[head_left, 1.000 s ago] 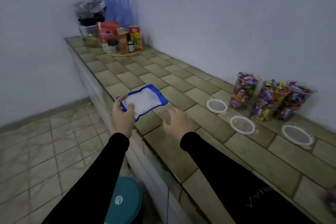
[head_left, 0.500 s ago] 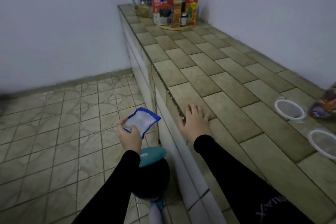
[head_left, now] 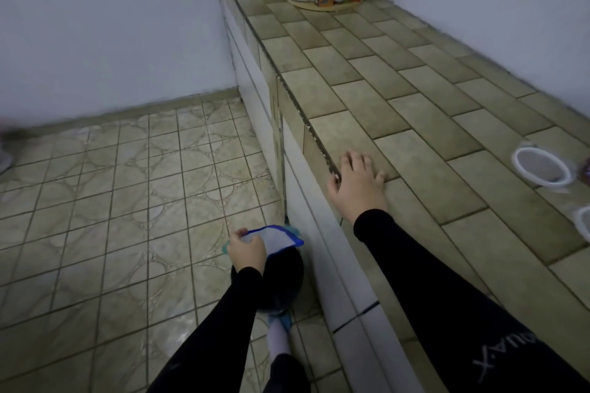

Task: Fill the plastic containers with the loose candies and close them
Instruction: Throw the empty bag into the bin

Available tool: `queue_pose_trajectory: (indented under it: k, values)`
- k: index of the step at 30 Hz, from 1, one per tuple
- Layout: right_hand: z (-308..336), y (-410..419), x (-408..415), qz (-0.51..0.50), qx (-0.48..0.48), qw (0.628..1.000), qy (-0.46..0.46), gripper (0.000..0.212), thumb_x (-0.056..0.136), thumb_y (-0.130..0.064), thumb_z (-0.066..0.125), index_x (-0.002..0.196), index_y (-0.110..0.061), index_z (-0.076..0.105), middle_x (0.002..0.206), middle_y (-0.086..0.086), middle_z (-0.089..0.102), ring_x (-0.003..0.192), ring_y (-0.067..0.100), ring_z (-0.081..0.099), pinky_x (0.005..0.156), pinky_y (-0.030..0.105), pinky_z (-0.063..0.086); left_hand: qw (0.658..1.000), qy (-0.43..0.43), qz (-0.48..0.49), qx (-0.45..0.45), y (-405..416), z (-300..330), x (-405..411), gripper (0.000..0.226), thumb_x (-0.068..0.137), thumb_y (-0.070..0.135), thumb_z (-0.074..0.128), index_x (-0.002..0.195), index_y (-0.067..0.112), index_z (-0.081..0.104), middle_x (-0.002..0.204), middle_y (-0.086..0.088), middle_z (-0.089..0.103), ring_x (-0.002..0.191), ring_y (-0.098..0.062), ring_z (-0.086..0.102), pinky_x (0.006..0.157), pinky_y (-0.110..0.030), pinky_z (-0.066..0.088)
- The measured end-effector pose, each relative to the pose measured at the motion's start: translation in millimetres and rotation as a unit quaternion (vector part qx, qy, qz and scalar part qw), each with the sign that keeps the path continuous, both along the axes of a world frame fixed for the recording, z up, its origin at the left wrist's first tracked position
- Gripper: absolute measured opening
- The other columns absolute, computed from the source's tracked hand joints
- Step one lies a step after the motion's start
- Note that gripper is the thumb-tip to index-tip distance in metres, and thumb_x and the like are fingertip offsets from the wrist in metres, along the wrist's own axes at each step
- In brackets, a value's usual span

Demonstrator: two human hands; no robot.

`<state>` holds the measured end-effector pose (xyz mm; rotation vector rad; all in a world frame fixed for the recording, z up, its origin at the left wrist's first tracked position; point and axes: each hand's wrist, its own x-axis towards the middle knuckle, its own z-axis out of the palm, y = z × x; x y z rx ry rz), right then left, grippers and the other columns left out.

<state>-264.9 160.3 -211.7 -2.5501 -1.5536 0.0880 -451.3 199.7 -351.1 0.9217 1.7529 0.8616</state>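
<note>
head view: we see no candies or filled containers in frame, only 2 round white lids (head_left: 541,167) at the right edge of the tiled counter (head_left: 399,112), the lower one cut off. the blue-edged empty pouch (head_left: 277,238) sits pinched in our left hand (head_left: 247,252), low over a dark bin with a teal lid (head_left: 282,277) on the floor by the counter front. risk: if we let go off-centre the light pouch could flutter past the opening to the tiles; we also can't watch the containers from here. left hand is clenched on the pouch edge, arm reaching down. right hand (head_left: 359,187) lies flat and released on the counter edge, fingers spread, bracing us.
</note>
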Motion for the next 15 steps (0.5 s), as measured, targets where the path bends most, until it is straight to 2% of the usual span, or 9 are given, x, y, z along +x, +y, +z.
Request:
queue_pose_trajectory:
  k: [5,8,10,15]
  values:
    - [-2.2,-4.0,0.0,-0.002,0.008,1.0,-0.006,0.056,0.098,-0.035,0.034,0.148,-0.011,0.028,0.155,0.008,0.025,0.145,0.028,0.014,0.11,0.056,0.021,0.991,0.029,-0.065,-0.116,-1.2,-45.8,-12.5,0.029,0.084,0.012,0.053,0.111,0.003,0.06,0.116,-0.024,0.062,0.103,-0.036,0.061,0.093,-0.042,0.052]
    - [-0.2,-1.7,0.6,0.0,0.016,1.0,-0.003,0.056,0.097,-0.035,0.035,0.148,-0.012,0.028,0.155,0.008,0.025,0.146,0.028,0.014,0.111,0.057,0.019,0.974,0.057,-0.135,-0.17,1.2,-66.3,-12.1,0.035,0.084,0.019,0.053,0.109,-0.003,0.064,0.115,-0.023,0.065,0.106,-0.034,0.064,0.091,-0.042,0.054]
    - [-0.8,-1.5,-2.1,0.003,0.014,1.0,-0.001,0.056,0.097,-0.035,0.035,0.148,-0.012,0.029,0.155,0.008,0.025,0.145,0.028,0.014,0.111,0.057,0.019,0.965,0.068,-0.16,-0.195,-2.7,-79.5,-11.5,0.036,0.09,0.016,0.053,0.117,-0.006,0.062,0.116,-0.022,0.065,0.107,-0.033,0.064,0.089,-0.04,0.055]
    - [-4.0,-1.7,-2.4,0.002,0.021,1.0,-0.003,0.054,0.097,-0.034,0.036,0.146,-0.012,0.032,0.154,0.007,0.026,0.145,0.027,0.016,0.111,0.056,0.019,0.96,0.099,-0.156,-0.21,-8.2,-110.1,-2.9,0.04,0.083,0.023,0.053,0.106,-0.007,0.065,0.107,-0.021,0.068,0.101,-0.038,0.062,0.091,-0.039,0.052]
